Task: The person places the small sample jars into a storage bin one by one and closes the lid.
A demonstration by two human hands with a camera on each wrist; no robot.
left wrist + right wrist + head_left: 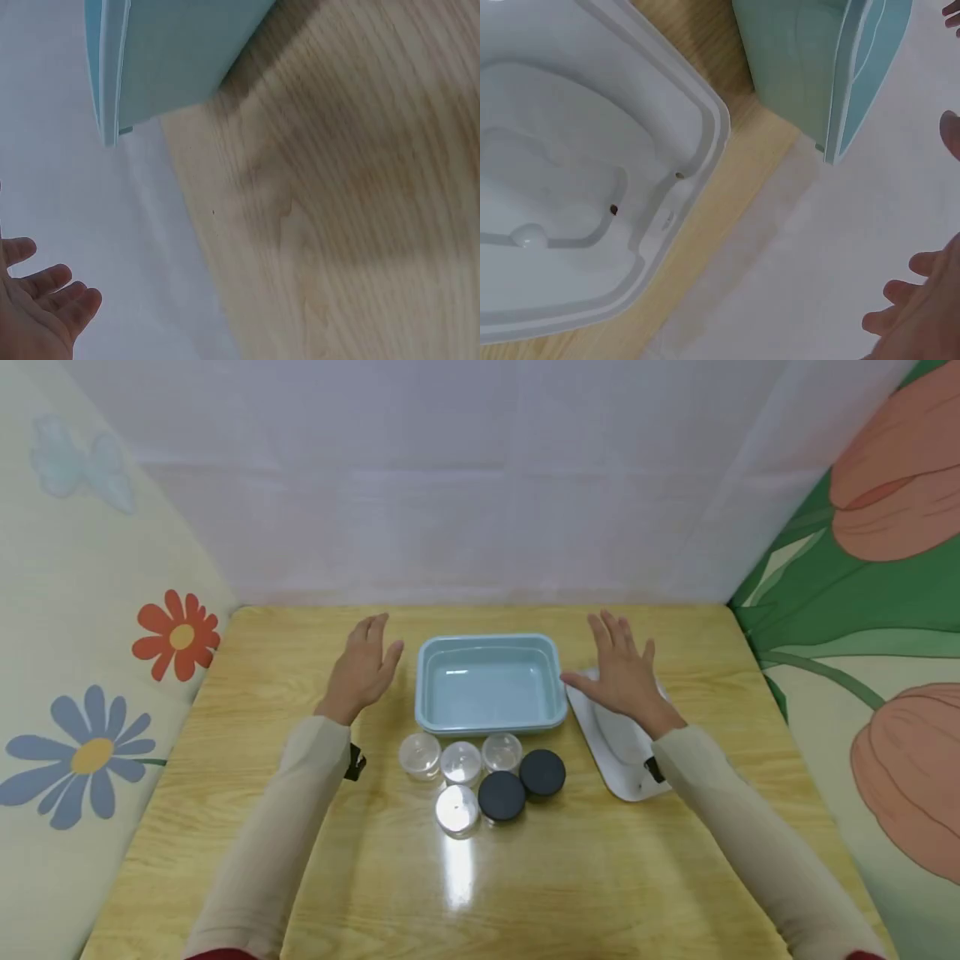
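Note:
A light blue rectangular basin (491, 727) stands between the two hands at the back of the table. My left hand (362, 667) hovers left of it with fingers extended, holding nothing. On the other side my right hand (621, 670) is spread above a white plastic tray (619, 777), its thumb near the basin's right rim. In front of the basin are several small clear round containers (461, 763), one of them catching a bright glare. Beside them are two round black-topped jars (502, 796) (542, 773). The right wrist view shows the tray (570, 97) with molded ridges and small holes.
The wooden table (390, 885) ends at a white cloth backdrop (480, 527). Flower-printed panels (82, 727) (885, 635) border the left and right sides. Light reflects off the table in front of the containers.

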